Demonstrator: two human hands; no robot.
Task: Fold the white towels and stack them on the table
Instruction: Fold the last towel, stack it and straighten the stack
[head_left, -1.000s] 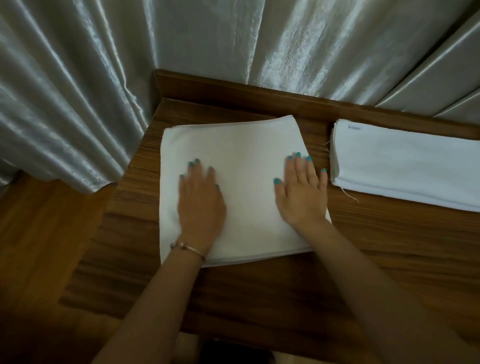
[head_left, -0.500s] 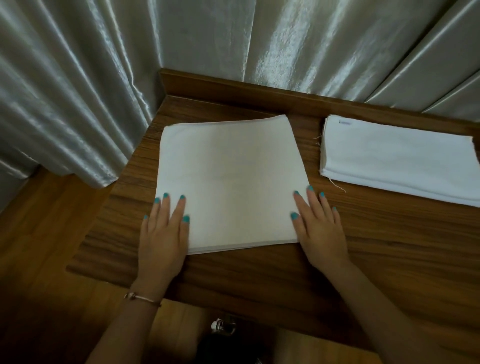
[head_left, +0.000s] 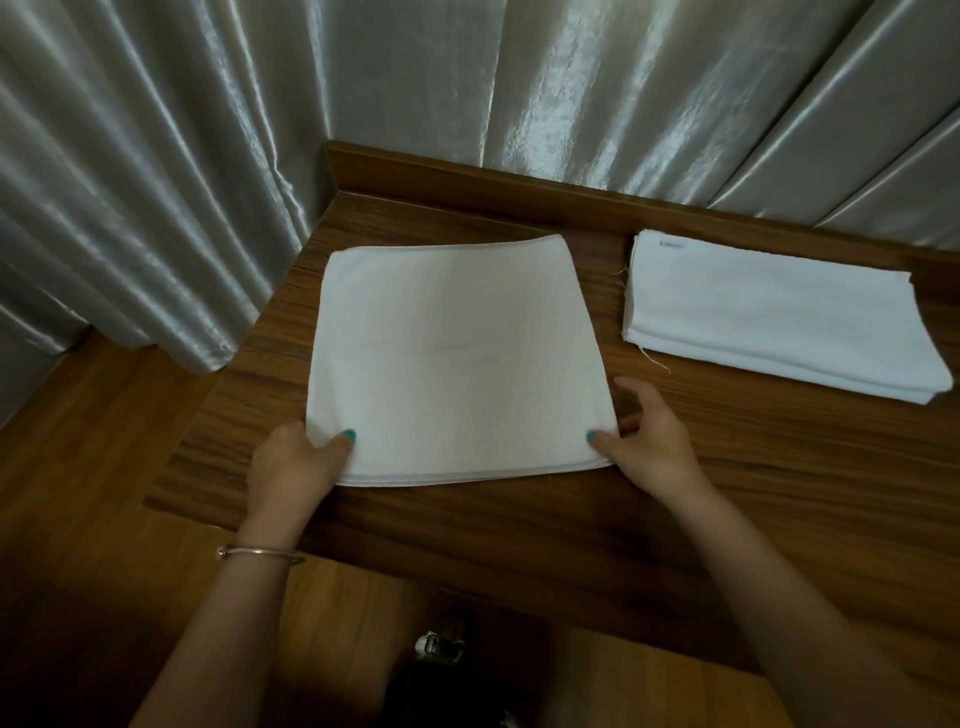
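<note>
A white towel, folded into a rough square, lies flat on the left part of the wooden table. My left hand grips its near left corner, thumb on top and fingers tucked under the cloth. My right hand grips the near right corner the same way. A stack of folded white towels rests at the right, against the table's back ledge, apart from both hands.
Shiny grey curtains hang behind and to the left of the table. A raised wooden ledge runs along the back edge. Wooden floor lies at the left and below the near table edge, where a dark object sits.
Both hands slid from flat on the towel's middle down to its near edge, then curled around the two near corners. The towel has stayed in place.
</note>
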